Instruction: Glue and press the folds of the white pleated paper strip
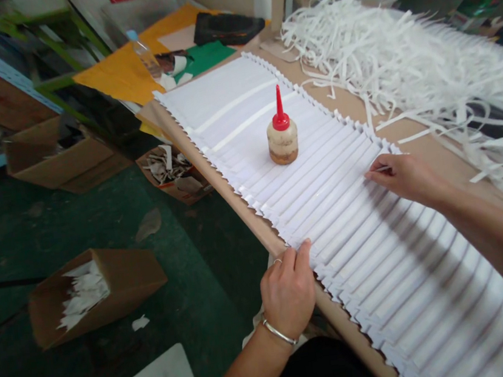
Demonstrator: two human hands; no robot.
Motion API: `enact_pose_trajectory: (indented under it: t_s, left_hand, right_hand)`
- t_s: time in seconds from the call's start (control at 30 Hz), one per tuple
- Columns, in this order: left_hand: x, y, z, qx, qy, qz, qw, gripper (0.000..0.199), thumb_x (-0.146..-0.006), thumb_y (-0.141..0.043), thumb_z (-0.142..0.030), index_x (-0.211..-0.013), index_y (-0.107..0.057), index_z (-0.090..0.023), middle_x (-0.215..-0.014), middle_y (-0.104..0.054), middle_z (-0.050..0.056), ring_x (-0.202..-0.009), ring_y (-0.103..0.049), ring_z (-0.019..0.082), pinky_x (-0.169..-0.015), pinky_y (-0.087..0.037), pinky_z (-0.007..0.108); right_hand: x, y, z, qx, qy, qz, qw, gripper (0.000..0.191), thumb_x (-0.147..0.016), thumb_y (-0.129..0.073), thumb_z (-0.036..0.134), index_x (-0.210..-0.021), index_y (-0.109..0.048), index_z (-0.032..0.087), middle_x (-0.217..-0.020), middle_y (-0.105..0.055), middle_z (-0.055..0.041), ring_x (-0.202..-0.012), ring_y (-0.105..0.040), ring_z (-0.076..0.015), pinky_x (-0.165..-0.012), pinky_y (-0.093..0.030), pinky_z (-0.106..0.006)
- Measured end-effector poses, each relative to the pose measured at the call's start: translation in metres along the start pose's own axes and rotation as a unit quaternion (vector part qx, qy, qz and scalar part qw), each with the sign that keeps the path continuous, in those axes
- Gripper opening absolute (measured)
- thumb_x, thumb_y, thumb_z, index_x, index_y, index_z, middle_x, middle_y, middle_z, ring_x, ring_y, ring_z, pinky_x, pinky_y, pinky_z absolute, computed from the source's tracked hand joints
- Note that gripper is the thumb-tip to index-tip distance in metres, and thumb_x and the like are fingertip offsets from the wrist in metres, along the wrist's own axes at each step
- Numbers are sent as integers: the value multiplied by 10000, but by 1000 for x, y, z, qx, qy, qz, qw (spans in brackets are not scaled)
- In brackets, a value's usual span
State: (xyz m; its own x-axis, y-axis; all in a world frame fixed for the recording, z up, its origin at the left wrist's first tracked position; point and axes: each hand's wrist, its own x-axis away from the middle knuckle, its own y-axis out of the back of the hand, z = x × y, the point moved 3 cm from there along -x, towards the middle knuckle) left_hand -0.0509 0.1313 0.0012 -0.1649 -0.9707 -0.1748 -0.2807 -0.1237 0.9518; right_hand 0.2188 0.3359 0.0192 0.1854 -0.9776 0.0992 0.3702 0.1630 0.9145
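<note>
Overlapping white paper pieces [327, 203] with jagged ends lie in a long row across the brown table. My left hand [289, 288], wearing a ring and a bracelet, rests at the row's near edge with its fingers bent together; whatever is under the fingertips is hidden. Over the far side of the row, my right hand [390, 174] pinches something thin and pale, too small to make out. A glue bottle [283, 142] with a red pointed cap stands upright on the papers, beyond both hands. Two narrow white strips [243, 122] lie across the sheets left of the bottle.
A large heap of white paper strips [353, 47] covers the table's far right. Boxes with scraps [130, 289] stand on the floor at left. A clear plastic bottle [144, 55] and a black pouch [227, 27] sit at the back on orange and green sheets.
</note>
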Motion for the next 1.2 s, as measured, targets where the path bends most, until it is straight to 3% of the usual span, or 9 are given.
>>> enact_pose_trajectory:
  t_s: [0.37,0.7,0.83,1.0,1.2]
  left_hand:
    - [-1,-1,1,17,-2,-7,1000,395,-966,-496,-118,-1335,-605,-205,-868,-662,31,-734,-642,187,-655,-511,322]
    - [-1,-1,3,20,-6,-13,1000,406,-963,-478,-108,-1336,-607,-205,-869,-665,35,-727,-649,181,-644,-527,306]
    - [-1,-2,3,25,-5,-17,1000,414,-964,-472,-101,-1342,-605,-201,-874,-664,34,-724,-652,180,-642,-540,308]
    - [0,-2,4,27,-7,-16,999,422,-955,-473,-90,-1340,-608,-200,-885,-669,38,-737,-664,186,-661,-553,314]
    - [-2,0,4,26,-10,-16,999,415,-960,-464,-92,-1334,-605,-202,-900,-684,37,-735,-670,185,-647,-551,314]
  right_hand:
    - [-4,-7,2,31,-1,17,999,203,-851,-600,400,-800,-672,218,-690,-695,-31,-654,-617,-186,-610,-398,-293]
    - [-27,21,-46,31,-33,-51,998,295,-859,-592,471,-815,-679,192,-719,-699,-67,-645,-605,-199,-593,-372,-307]
    - [-28,16,-58,54,-15,-68,996,329,-882,-566,496,-761,-640,198,-701,-681,-69,-614,-554,-179,-573,-333,-308]
    - [-31,7,-65,58,-21,-75,995,274,-905,-503,398,-844,-671,191,-767,-710,-85,-676,-597,-199,-624,-379,-315]
    - [-36,4,-69,71,-28,-97,992,298,-921,-527,432,-897,-683,179,-810,-717,-99,-695,-591,-208,-632,-374,-318]
